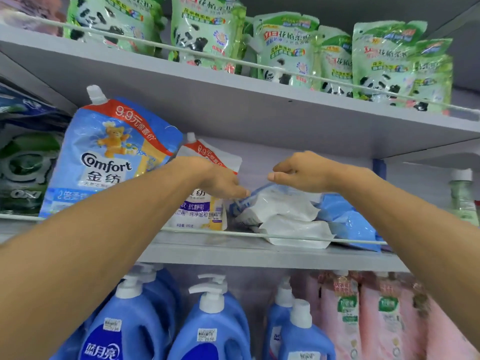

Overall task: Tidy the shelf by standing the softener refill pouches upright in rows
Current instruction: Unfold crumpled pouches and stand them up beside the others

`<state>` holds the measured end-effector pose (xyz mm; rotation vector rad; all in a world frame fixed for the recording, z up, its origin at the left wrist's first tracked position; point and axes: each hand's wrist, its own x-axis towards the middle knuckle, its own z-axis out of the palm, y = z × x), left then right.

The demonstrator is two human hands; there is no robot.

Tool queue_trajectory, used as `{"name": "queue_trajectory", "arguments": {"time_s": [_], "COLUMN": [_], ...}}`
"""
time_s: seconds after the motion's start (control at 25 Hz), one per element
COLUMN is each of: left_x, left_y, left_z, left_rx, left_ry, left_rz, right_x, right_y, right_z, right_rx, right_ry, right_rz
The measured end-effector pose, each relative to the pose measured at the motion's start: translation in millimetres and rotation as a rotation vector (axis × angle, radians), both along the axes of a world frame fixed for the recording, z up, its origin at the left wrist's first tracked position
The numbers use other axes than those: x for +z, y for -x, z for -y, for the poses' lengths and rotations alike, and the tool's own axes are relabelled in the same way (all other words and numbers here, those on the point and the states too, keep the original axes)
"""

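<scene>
The middle shelf [233, 253] runs across below both sets of fingers, with a thin wire rail [207, 231] along its front edge. Far to the left of the left fingers a blue Comfort softener pouch [104, 157] stands upright at the front, spout at the top. A heap of fallen pouches lies flat directly under and in front of the right fingers. A white-backed pouch [280, 211] lies on top, with a blue pouch [348, 219] beside it on the right, both against the rail. A second upright pouch [200, 209], white and purple, stands just behind and below the left fingers, partly hidden by the left forearm.

On the shelf above the fingers sits a row of green panda pouches [285, 50]. Well below them are blue pump bottles [210, 328] and pink pouches [384, 315].

The left hand [220, 178] reaches in with its fingers [239, 192] held straight and close together. The tips are at the upper corner of the white-backed pouch and grip nothing. The right hand [306, 172] hovers just above the heap, its fingers [279, 175] curled inward with nothing seen between them. Whether its underside touches the pouch cannot be told. The two sets of fingers are near each other but apart.
</scene>
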<state>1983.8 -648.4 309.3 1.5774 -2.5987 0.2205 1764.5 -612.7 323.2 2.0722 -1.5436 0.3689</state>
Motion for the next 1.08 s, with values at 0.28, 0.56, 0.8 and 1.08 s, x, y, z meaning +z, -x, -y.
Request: {"name": "queue_trajectory", "arguments": {"time_s": [0.28,0.56,0.8,1.08], "left_x": [11,0,-11,-10], "left_y": [95,115,106,86], "left_z": [-4,28,35,15], "left_rx": [-0.026,-0.006,-0.149,-0.207], "left_ry": [0.016,0.117,0.146,0.188], "left_rz": [-0.245,-0.358,-0.628,-0.725], "right_x": [-18,-17,-23,-17], "right_y": [98,108,108,98], "right_z": [21,35,56,40], "right_rx": [0.097,0.143,0.098,0.213], "right_ry": [-0.017,0.077,-0.009,0.037], "right_rz": [0.146,0.230,0.275,0.336]}}
